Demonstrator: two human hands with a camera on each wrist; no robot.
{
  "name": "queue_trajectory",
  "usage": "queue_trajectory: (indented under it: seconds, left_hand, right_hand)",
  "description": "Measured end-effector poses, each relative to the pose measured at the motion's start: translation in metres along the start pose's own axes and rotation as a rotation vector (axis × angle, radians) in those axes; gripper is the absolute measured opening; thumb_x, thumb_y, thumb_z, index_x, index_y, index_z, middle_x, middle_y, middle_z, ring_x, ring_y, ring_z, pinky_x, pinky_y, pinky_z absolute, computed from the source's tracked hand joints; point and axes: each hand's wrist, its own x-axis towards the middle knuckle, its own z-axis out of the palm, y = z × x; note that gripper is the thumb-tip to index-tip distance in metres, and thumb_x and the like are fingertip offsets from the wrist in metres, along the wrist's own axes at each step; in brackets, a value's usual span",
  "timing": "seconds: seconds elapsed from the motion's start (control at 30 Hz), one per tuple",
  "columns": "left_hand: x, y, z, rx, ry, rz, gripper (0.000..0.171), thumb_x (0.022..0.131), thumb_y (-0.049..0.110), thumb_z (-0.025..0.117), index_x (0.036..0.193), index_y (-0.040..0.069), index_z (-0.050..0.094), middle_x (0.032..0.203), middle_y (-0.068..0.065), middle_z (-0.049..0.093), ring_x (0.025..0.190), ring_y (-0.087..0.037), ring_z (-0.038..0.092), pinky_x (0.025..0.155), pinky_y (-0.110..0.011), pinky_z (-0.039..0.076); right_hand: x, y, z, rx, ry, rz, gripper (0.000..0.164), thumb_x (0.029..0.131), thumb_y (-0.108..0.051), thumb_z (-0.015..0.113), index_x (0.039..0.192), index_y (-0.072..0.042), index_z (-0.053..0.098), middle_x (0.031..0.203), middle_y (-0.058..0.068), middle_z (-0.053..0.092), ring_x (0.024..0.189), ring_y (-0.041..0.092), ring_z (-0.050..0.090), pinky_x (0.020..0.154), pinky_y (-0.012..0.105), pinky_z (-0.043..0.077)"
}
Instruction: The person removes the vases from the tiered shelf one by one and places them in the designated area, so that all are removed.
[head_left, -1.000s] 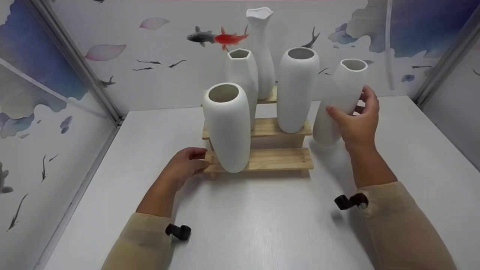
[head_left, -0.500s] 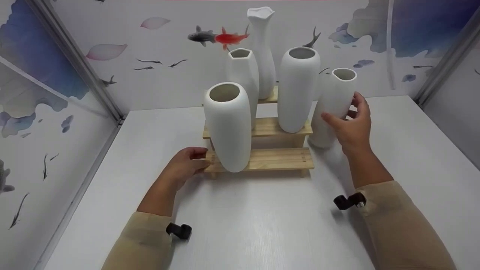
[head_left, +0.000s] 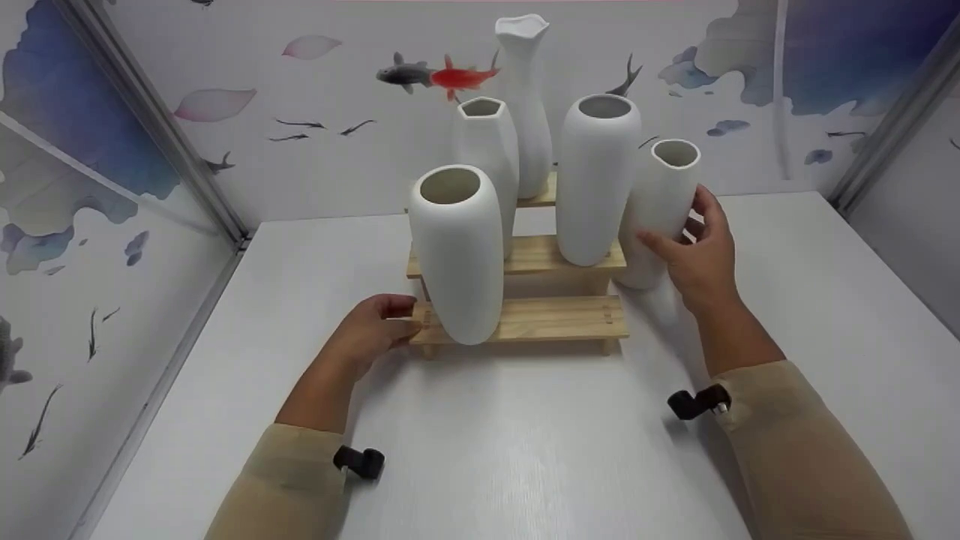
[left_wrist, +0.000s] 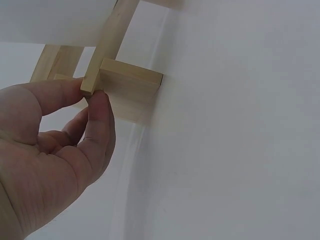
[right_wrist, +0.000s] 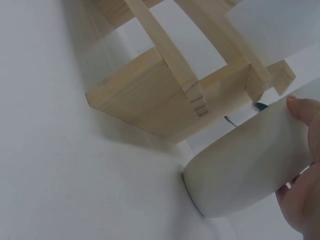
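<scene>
One vase point(head_left: 660, 199) beside wooden stand point(head_left: 562, 318)

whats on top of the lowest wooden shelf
One white vase stands near its left end, where the left hand pinches the shelf. The spot directly under that vase is covered.

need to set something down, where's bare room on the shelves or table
Bare: the bottom shelf right of the front vase; the table between the left sleeve and right sleeve. Crowded: the middle shelf, where the pentagonal vase and round vase leave only a gap; and by its right end, where the right grip holds another vase.
</scene>
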Motion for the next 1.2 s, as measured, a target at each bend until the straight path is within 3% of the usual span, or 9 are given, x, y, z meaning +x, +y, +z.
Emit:
queue_trajectory:
  seconds: [0.2, 0.53, 1.2]
  left_hand:
    - [0.0, 0.0, 0.0, 0.003, 0.003, -0.005, 0.049, 0.1, 0.01, 0.073, 0.147, 0.012, 0.059, 0.145, -0.009, 0.062, 0.127, -0.025, 0.065, 0.109, -0.037, 0.059]
    - [-0.001, 0.001, 0.0, 0.013, 0.002, -0.014, 0.05, 0.1, 0.012, 0.073, 0.148, 0.012, 0.058, 0.145, -0.009, 0.061, 0.128, -0.026, 0.064, 0.111, -0.039, 0.058]
    - [-0.001, -0.001, -0.001, -0.004, -0.015, 0.003, 0.05, 0.1, 0.013, 0.073, 0.147, 0.012, 0.059, 0.145, -0.01, 0.061, 0.125, -0.023, 0.065, 0.105, -0.032, 0.059]
  right_hand:
    - [0.003, 0.001, 0.0, 0.012, -0.015, 0.04, 0.107, 0.086, -0.029, 0.091, 0.169, -0.039, 0.024, 0.177, -0.005, 0.028, 0.163, 0.026, 0.034, 0.134, 0.047, 0.031]
    - [0.001, -0.003, 0.001, -0.002, 0.021, 0.079, 0.104, 0.086, -0.035, 0.092, 0.168, -0.039, 0.027, 0.175, -0.004, 0.032, 0.161, 0.025, 0.037, 0.133, 0.047, 0.034]
    - [-0.018, -0.045, 0.004, 0.078, 0.22, 0.031, 0.085, 0.084, -0.041, 0.091, 0.156, -0.036, 0.046, 0.161, -0.008, 0.049, 0.144, 0.015, 0.049, 0.125, 0.033, 0.043]
